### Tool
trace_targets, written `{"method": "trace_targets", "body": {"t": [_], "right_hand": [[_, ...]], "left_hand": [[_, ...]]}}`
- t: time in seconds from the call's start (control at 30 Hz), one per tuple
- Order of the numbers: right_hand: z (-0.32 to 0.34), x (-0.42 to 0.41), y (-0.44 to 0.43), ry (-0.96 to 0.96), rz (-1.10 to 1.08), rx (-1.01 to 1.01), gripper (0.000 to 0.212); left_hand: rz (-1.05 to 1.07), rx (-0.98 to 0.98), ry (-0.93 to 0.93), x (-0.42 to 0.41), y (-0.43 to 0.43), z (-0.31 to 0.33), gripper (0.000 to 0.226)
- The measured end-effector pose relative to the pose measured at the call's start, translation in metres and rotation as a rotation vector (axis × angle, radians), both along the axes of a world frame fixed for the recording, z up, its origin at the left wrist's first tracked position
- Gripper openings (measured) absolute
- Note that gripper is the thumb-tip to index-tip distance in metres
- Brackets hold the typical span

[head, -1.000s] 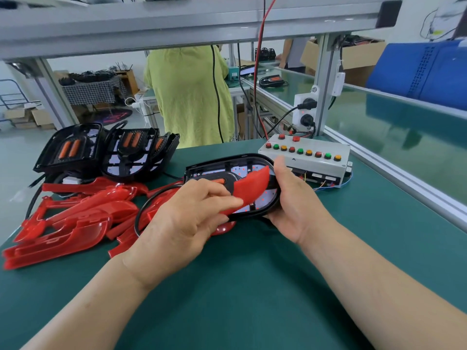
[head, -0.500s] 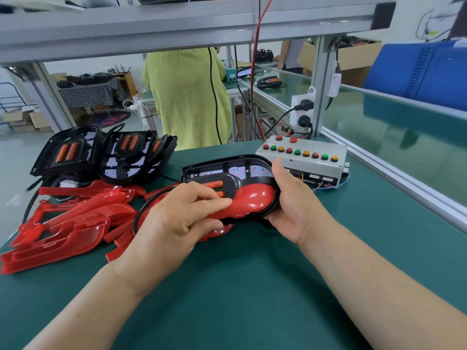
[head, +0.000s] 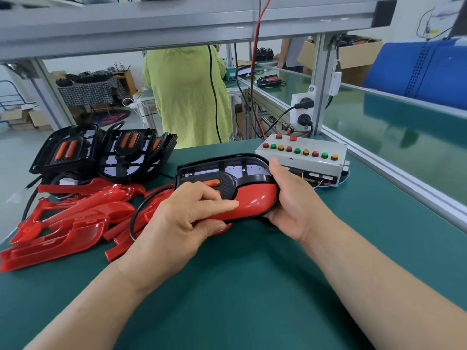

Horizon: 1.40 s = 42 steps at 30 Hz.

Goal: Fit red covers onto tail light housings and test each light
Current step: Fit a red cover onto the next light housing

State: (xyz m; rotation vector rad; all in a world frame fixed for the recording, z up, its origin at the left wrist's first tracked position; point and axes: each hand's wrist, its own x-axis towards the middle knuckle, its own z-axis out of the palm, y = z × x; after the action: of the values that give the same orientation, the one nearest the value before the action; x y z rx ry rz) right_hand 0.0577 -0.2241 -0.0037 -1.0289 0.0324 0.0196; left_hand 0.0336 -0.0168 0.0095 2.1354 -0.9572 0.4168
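Head view, left to right: a loose pile of red covers (head: 63, 223) lies on the green bench (head: 252, 286), and behind it two or three black spare housings (head: 101, 152) stand tilted against one another, orange strips showing inside. A black cable (head: 134, 221) loops out beside the pile. The left hand (head: 182, 223) has its grip clamped on the red cover (head: 255, 198), with the forefinger lying along the top and the thumb under the near edge. That cover sits in the lower part of the tail light housing (head: 227, 165), held just above the bench at the middle. The right hand (head: 295, 198) cups the housing's rounded right end, its grip closed round it with the thumb on the upper rim. Just behind the right hand rests a grey test box (head: 303, 160) with red, green and orange buttons.
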Motion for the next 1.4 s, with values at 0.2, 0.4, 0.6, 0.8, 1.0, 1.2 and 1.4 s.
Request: {"method": "trace_targets", "body": {"t": [0.2,0.4,0.6,0.8,1.0,1.2,1.4], "right_hand": [[0.000,0.000,-0.002,0.015,-0.035,-0.032,0.042],[0.000,0.000,-0.003,0.017,-0.046,-0.058,0.041],[0.001,-0.001,-0.002,-0.013,-0.026,-0.073,0.045],[0.001,-0.002,0.001,-0.006,-0.025,-0.052,0.046],[0.006,-0.006,0.004,0.005,-0.046,-0.013,0.040],[0.006,-0.007,0.006,0.007,-0.041,0.040,0.042],[0.007,-0.008,0.005,0.018,-0.031,0.020,0.042]], "left_hand": [[-0.003,0.022,0.036,-0.003,0.004,0.005,0.046],[0.002,0.056,0.038,-0.006,0.003,0.007,0.046],[0.006,0.066,-0.020,-0.007,0.003,0.010,0.044],[-0.008,0.057,-0.034,-0.005,0.000,0.005,0.044],[-0.029,0.039,-0.001,0.000,-0.001,0.000,0.047],[-0.050,0.053,0.010,0.002,0.002,-0.002,0.047],[-0.054,0.079,-0.037,0.002,0.003,0.000,0.044]]}}
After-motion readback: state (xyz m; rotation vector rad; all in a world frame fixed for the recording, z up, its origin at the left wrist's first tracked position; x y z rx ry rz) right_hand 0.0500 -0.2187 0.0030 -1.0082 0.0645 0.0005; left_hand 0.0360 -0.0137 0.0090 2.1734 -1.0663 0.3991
